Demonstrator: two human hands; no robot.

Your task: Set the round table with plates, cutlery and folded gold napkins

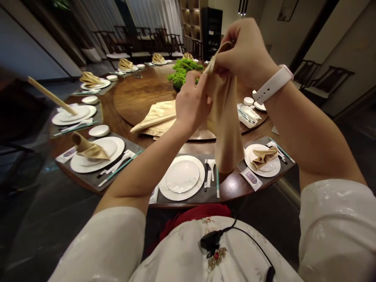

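A gold cloth napkin (227, 129) hangs in loose folds in front of me, its lower end over the table edge right of the nearest place setting. My right hand (242, 49) pinches its top, with a white watch on the wrist. Lower and to the left, my left hand (194, 100) has its fingers closed on the same napkin's left edge. Behind my left hand, a pile of gold napkins (157, 119) lies on the turntable. Below the hands, a white plate stack (182, 176) sits on a dark placemat with nothing folded on it.
A round wooden table (232, 188) carries several settings with folded napkins, such as a fan-like one (89, 78) and a tilted one (91, 148). A green plant (183, 70) stands mid-turntable. A white cutlery tray (247, 117) is right of the napkin. Chairs (326, 84) stand behind.
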